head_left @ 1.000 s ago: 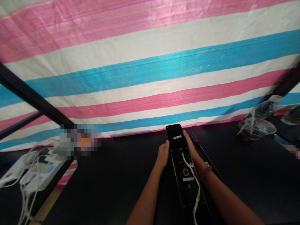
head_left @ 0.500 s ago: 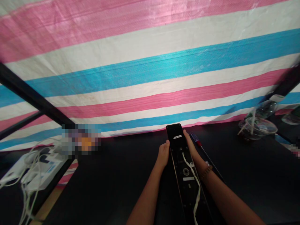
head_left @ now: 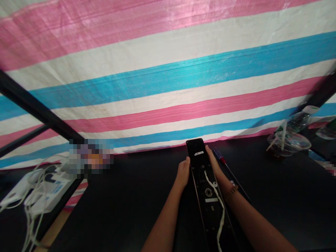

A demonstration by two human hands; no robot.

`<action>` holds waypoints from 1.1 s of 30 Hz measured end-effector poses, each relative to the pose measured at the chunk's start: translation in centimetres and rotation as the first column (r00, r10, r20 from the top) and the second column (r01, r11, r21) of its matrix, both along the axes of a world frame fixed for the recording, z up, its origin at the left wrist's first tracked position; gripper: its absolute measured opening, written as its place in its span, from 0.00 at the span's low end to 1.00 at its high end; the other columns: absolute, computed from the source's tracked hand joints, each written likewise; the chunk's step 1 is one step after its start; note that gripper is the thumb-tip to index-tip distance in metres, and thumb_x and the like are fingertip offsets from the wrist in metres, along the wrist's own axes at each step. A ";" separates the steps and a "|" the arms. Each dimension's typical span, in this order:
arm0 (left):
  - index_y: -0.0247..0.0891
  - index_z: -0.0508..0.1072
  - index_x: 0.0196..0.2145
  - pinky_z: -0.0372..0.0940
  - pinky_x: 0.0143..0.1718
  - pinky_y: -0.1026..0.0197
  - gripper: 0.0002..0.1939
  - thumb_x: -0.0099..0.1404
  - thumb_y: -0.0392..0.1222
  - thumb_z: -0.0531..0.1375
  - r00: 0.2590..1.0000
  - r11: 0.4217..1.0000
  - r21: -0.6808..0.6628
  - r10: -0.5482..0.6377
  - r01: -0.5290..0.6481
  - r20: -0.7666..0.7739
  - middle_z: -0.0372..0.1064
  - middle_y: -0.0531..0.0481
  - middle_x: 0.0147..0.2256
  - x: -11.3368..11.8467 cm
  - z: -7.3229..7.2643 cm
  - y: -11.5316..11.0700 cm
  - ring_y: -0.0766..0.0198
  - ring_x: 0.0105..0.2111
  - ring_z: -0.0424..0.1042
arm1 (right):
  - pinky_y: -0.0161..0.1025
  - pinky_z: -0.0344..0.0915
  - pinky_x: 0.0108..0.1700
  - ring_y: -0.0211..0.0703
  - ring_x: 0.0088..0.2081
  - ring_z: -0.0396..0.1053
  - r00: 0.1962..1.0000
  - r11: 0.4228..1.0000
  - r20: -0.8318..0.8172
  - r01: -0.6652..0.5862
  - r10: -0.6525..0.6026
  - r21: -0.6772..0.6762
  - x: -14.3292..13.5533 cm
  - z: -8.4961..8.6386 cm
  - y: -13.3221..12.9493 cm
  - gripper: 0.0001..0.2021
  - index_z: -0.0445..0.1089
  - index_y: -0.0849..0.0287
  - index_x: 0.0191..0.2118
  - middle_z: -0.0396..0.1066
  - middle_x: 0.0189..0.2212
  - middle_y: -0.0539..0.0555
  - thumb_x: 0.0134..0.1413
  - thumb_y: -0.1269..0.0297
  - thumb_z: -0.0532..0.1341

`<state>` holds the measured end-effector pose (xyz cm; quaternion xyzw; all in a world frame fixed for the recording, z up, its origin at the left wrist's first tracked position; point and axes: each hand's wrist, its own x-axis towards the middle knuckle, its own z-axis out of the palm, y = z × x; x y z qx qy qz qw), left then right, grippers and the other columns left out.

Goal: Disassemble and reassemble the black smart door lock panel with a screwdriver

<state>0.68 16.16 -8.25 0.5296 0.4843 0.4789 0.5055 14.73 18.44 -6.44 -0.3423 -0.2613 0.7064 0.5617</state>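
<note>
A long black door lock panel (head_left: 200, 176), seen from its inner face, stretches from mid-table down to the bottom edge. Small white labels, a round socket and a pale wire (head_left: 222, 206) show on that face. My left hand (head_left: 183, 170) grips its left side near the top, thumb along the edge. Along the right side, my right hand (head_left: 213, 162) closes on the opposite edge; its fingers are mostly hidden behind the panel. Just right of that hand lies a screwdriver (head_left: 219, 155) with a purple and red handle, its shaft partly behind my wrist.
Clear plastic cups (head_left: 291, 142) with a straw stand at the back right of the black table (head_left: 126, 203). At left, white cables (head_left: 31, 196) lie over a white box (head_left: 49, 196). A striped sheet (head_left: 168, 77) hangs behind, with black frame bars (head_left: 39, 105) at the sides.
</note>
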 end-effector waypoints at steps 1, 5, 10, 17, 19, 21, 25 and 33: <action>0.34 0.67 0.22 0.54 0.26 0.61 0.37 0.62 0.74 0.46 1.000 1.000 -0.001 0.001 -0.001 -0.001 0.61 0.51 0.21 0.0 0.1 0.0 0.66 0.23 0.58 | 0.43 0.69 0.37 0.49 0.34 0.73 1.000 1.000 -0.001 0.009 -0.009 0.003 0.0 0.0 0.0 0.25 0.75 0.54 0.38 0.76 0.26 0.49 0.45 0.38 0.67; 0.34 0.68 0.22 0.55 0.27 0.61 0.38 0.61 0.75 0.46 1.000 1.000 -0.003 -0.002 0.002 -0.001 0.63 0.51 0.21 0.1 0.5 -0.1 0.65 0.23 0.59 | 0.42 0.68 0.37 0.46 0.32 0.72 0.999 1.000 -0.024 0.022 -0.022 0.010 0.0 -0.2 0.2 0.20 0.74 0.54 0.33 0.75 0.26 0.48 0.47 0.40 0.66; 0.33 0.71 0.24 0.58 0.29 0.60 0.39 0.60 0.76 0.46 1.000 1.000 -0.023 -0.007 0.007 0.001 0.66 0.48 0.22 0.1 0.6 -0.2 0.62 0.25 0.62 | 0.42 0.67 0.37 0.45 0.31 0.72 1.000 1.000 -0.028 -0.015 0.015 -0.010 0.1 -0.6 0.5 0.20 0.73 0.54 0.30 0.74 0.25 0.47 0.47 0.40 0.66; 0.32 0.73 0.26 0.60 0.32 0.58 0.40 0.61 0.75 0.46 1.000 1.000 -0.024 -0.005 0.005 -0.012 0.67 0.47 0.24 0.0 0.3 -0.1 0.61 0.27 0.64 | 0.42 0.67 0.36 0.45 0.31 0.72 1.000 1.000 0.002 0.015 -0.015 0.010 0.0 -0.7 0.5 0.22 0.74 0.54 0.32 0.74 0.26 0.47 0.45 0.38 0.67; 0.33 0.71 0.25 0.59 0.30 0.59 0.39 0.61 0.75 0.45 1.000 1.000 -0.014 -0.006 0.006 -0.017 0.65 0.48 0.23 0.0 0.3 -0.1 0.62 0.26 0.62 | 0.42 0.68 0.37 0.47 0.33 0.72 1.000 1.000 0.011 0.026 -0.026 0.012 0.0 -0.5 0.3 0.22 0.74 0.54 0.34 0.75 0.26 0.48 0.45 0.38 0.67; 0.33 0.69 0.23 0.57 0.29 0.60 0.39 0.61 0.75 0.45 1.000 1.000 -0.006 -0.005 0.005 -0.019 0.64 0.49 0.22 0.1 0.3 -0.1 0.63 0.25 0.60 | 0.43 0.68 0.37 0.48 0.35 0.73 1.000 1.000 0.013 0.028 -0.028 0.009 0.0 -0.3 0.1 0.23 0.74 0.54 0.36 0.76 0.27 0.48 0.45 0.38 0.66; 0.33 0.69 0.23 0.56 0.28 0.60 0.38 0.62 0.75 0.45 1.000 1.000 -0.008 -0.011 0.010 -0.012 0.63 0.50 0.22 0.1 0.4 -0.2 0.64 0.24 0.59 | 0.43 0.68 0.36 0.49 0.35 0.73 0.999 1.000 0.017 0.029 -0.029 0.010 0.0 -0.1 -0.1 0.23 0.74 0.54 0.35 0.76 0.27 0.49 0.45 0.38 0.66; 0.33 0.71 0.24 0.56 0.28 0.60 0.38 0.61 0.74 0.47 1.000 1.000 -0.015 -0.005 0.005 0.013 0.64 0.49 0.22 0.0 0.3 -0.1 0.64 0.24 0.60 | 0.43 0.68 0.37 0.49 0.35 0.73 1.000 1.000 0.015 0.017 -0.018 0.018 0.0 0.2 -0.1 0.22 0.74 0.54 0.33 0.76 0.28 0.50 0.46 0.38 0.66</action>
